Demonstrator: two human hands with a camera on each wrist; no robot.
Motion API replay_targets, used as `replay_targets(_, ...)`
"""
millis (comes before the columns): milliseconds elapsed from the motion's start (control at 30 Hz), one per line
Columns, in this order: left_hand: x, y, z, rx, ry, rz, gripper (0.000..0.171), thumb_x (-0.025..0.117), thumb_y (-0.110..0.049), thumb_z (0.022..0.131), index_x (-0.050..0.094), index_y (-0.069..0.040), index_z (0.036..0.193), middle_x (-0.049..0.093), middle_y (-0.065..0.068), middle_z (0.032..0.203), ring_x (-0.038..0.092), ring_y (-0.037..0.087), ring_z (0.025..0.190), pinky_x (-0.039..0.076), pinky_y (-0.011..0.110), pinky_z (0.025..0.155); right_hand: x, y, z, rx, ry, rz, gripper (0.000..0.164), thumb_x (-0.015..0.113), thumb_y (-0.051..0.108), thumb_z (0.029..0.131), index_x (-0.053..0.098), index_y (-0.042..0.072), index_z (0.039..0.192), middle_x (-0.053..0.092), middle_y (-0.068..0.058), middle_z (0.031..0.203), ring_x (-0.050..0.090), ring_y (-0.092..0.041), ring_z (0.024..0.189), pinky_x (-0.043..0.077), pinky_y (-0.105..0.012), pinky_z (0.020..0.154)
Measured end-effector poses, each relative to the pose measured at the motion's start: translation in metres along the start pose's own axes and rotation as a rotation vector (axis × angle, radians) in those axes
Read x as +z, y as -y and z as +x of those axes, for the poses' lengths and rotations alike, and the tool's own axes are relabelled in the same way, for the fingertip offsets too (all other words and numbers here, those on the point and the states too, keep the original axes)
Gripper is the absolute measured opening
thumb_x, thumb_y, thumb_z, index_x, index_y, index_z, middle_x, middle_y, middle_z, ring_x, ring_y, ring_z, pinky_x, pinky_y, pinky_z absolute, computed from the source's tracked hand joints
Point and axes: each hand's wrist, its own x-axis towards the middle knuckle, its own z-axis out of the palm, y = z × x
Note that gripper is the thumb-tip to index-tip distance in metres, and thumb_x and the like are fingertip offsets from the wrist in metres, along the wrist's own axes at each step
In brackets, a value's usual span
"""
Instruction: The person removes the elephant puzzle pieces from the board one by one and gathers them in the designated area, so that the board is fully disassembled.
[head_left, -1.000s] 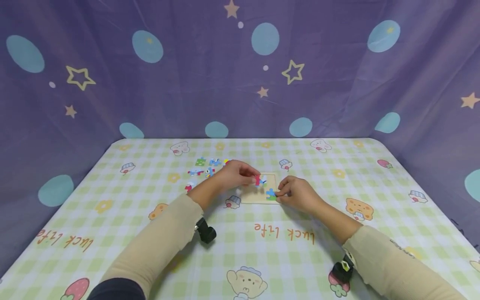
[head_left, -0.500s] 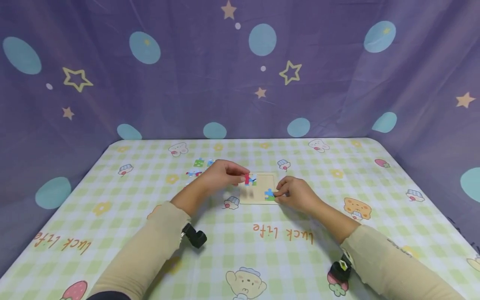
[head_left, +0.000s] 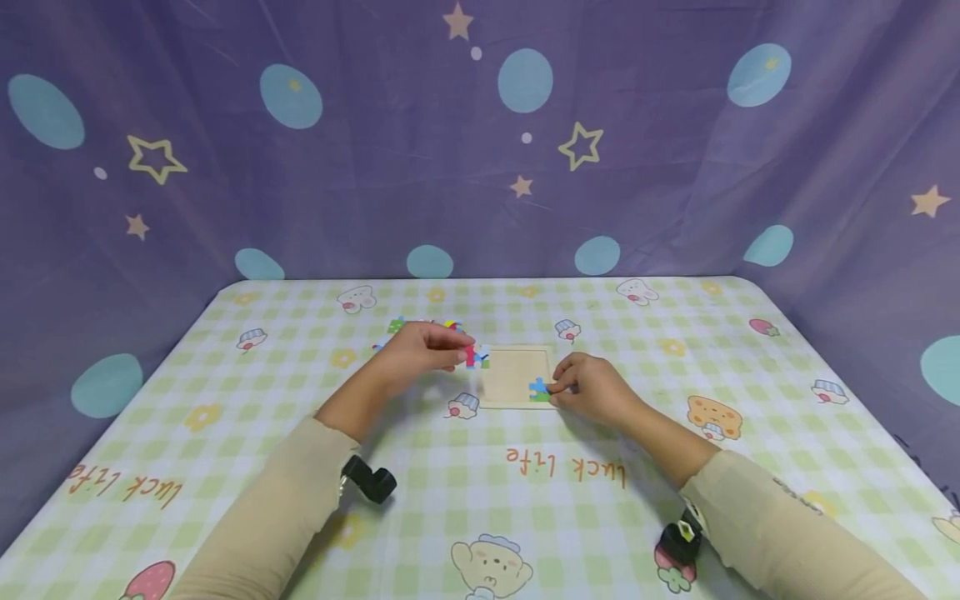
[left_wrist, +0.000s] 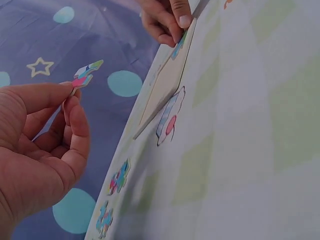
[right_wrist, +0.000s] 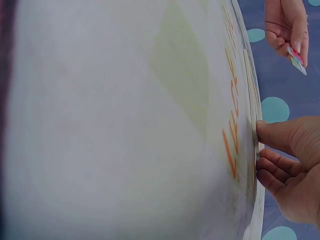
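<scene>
My left hand [head_left: 423,357] pinches a red, white and blue jigsaw piece [head_left: 477,357] between thumb and fingers, held up at the left edge of the wooden puzzle tray [head_left: 510,379]. The left wrist view shows this piece raised off the table, tilted at the fingertips. My right hand [head_left: 592,387] is at the tray's near right corner, curled fingers and thumb at a blue and green jigsaw piece [head_left: 539,389] lying there. In the right wrist view, the right thumb and fingertips touch the tray's edge; that piece is hidden.
Several loose jigsaw pieces lie left of the tray, partly hidden behind the left hand, among them a green piece [head_left: 396,325] and a yellow and red piece [head_left: 452,325]. A checked tablecloth [head_left: 435,500] covers the table. A purple curtain [head_left: 375,167] hangs behind.
The left hand has moved left with the red, white and blue jigsaw piece, from over the tray to its left edge. The right hand stays at the tray's corner.
</scene>
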Motion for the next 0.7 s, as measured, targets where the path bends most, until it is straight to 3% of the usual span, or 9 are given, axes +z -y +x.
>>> replay_targets(300,-0.016,0.009,-0.008,0.044,-0.015,-0.042,0.035,0.068,0.0,0.089,0.062,0.01,0.122,0.07,0.012,0.111,0.065,0.013,0.088,0.055,0.029,0.078,0.001,0.0,-0.001,-0.001,-0.005,0.007,0.011,0.08,0.005,0.078,0.078,0.001,0.087,0.065,-0.008,0.097,0.058,-0.015,0.075,0.05,-0.029,0.07)
replay_targets(467,-0.028,0.011,-0.014,0.051,-0.008,-0.031,0.034,0.068,0.002,0.089,0.062,0.012,0.121,0.07,0.007,0.105,0.065,0.013,0.089,0.055,0.029,0.079,0.0,0.001,-0.001,0.011,0.0,0.014,0.01,0.08,0.005,0.078,0.078,0.001,0.088,0.065,-0.008,0.098,0.058,-0.015,0.076,0.05,-0.03,0.07)
replay_targets(700,-0.043,0.019,-0.017,-0.043,-0.034,0.06,0.032,0.071,-0.005,0.089,0.066,0.006,0.119,0.069,0.008,0.107,0.066,0.016,0.091,0.054,0.034,0.083,-0.002,0.002,-0.002,0.015,0.006,0.016,0.01,0.079,0.005,0.079,0.078,0.002,0.088,0.065,-0.007,0.098,0.058,-0.015,0.076,0.05,-0.03,0.07)
